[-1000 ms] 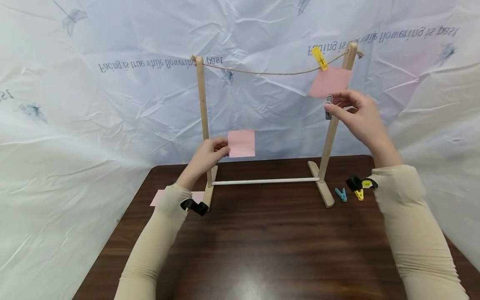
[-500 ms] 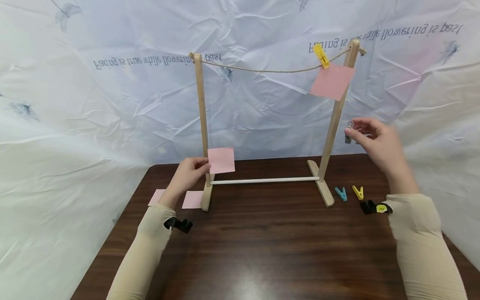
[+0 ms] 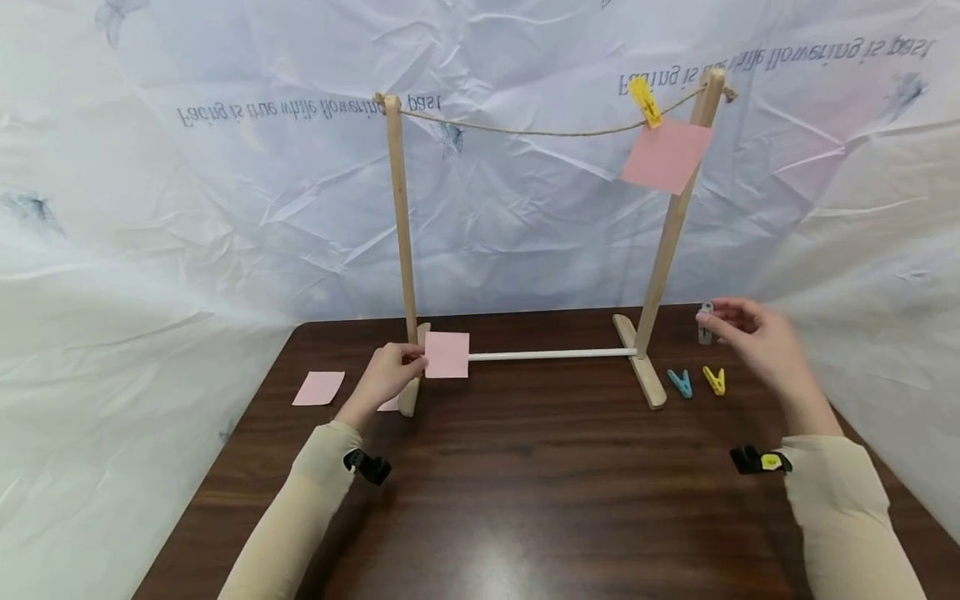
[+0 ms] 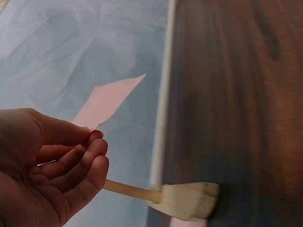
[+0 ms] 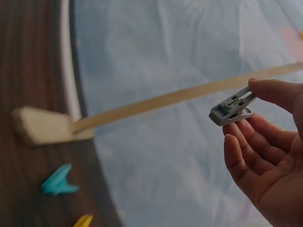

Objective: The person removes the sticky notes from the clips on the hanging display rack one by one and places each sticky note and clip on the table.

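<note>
Between thumb and fingers my left hand (image 3: 384, 375) pinches a square pink paper (image 3: 447, 355) by its left edge, near the foot of the rack's left post. The left wrist view shows the same paper (image 4: 109, 100) tilted above the fingertips. On the right, my right hand (image 3: 761, 337) pinches a grey clothespin (image 3: 705, 323) over the table, beyond the right foot of the rack. In the right wrist view that clothespin (image 5: 232, 108) sits between thumb and fingers. A yellow clothespin (image 3: 646, 102) holds another pink paper (image 3: 666, 156) on the rope (image 3: 525, 132).
The wooden rack has a left post (image 3: 401, 217), a right post (image 3: 671, 225) and a white crossbar (image 3: 551, 354). A blue clothespin (image 3: 681, 383) and a yellow clothespin (image 3: 715, 381) lie right of it. Pink papers lie at left, one (image 3: 318, 388) fully visible.
My left hand has moved down and left with the pink paper. The right hand has dropped away from the hanging paper, down and right, still gripping the grey clothespin.
</note>
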A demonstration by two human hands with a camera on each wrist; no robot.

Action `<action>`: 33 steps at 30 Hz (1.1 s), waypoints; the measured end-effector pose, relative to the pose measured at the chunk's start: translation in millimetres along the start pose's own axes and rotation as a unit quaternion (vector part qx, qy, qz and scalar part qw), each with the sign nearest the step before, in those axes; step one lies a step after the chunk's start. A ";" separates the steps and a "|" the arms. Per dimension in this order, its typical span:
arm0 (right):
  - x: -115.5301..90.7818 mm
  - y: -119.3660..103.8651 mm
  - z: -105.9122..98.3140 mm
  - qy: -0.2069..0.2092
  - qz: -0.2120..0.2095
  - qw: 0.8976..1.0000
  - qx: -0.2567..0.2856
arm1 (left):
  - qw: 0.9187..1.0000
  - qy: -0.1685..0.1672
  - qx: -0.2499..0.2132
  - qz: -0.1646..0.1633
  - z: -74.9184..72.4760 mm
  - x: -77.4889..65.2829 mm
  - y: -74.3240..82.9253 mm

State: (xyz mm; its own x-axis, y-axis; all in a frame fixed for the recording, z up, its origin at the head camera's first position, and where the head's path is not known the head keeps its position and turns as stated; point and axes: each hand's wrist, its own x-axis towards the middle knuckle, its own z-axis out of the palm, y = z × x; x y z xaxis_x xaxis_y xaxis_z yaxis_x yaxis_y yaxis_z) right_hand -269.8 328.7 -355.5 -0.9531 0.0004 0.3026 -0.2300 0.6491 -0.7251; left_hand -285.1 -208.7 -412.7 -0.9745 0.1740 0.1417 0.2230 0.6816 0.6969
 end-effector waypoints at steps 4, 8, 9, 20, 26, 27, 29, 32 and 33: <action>-9.4 22.1 2.7 -0.017 0.016 0.999 -0.035 | 1.000 -0.015 0.003 -0.014 7.2 0.4 -7.4; -16.7 40.9 4.7 -0.041 0.045 0.996 -0.061 | 0.999 -0.021 0.009 -0.024 11.9 -1.1 -12.8; -18.1 44.6 5.3 -0.049 0.053 0.995 -0.066 | 0.999 -0.020 0.009 -0.028 12.7 -2.1 -13.9; -28.5 76.4 7.7 -0.130 0.125 0.974 -0.134 | 0.998 -0.017 0.028 -0.052 22.3 0.7 -19.7; -29.2 87.0 7.5 -0.170 0.168 0.956 -0.170 | 0.996 -0.030 0.024 -0.075 25.1 5.4 -15.6; -28.5 88.1 7.9 -0.176 0.174 0.954 -0.170 | 0.996 -0.032 0.026 -0.078 25.5 5.7 -15.0; -27.7 89.8 8.7 -0.186 0.181 0.951 -0.171 | 0.995 -0.036 0.028 -0.084 26.0 5.9 -14.2; -27.8 91.7 10.1 -0.188 0.181 0.950 -0.173 | 0.994 -0.043 0.031 -0.092 26.7 7.2 -13.9; -28.0 92.0 10.7 -0.187 0.181 0.950 -0.173 | 0.994 -0.044 0.034 -0.093 27.0 8.1 -14.2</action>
State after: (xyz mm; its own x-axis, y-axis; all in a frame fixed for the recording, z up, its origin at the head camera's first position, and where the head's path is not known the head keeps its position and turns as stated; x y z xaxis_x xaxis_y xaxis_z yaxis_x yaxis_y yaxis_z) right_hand -266.5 380.3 -437.4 -0.9757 0.0427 -0.2149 0.1423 0.8694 -0.4732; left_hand -295.5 -197.8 -440.4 -0.9937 0.1007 -0.0488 0.0442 0.7541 0.6553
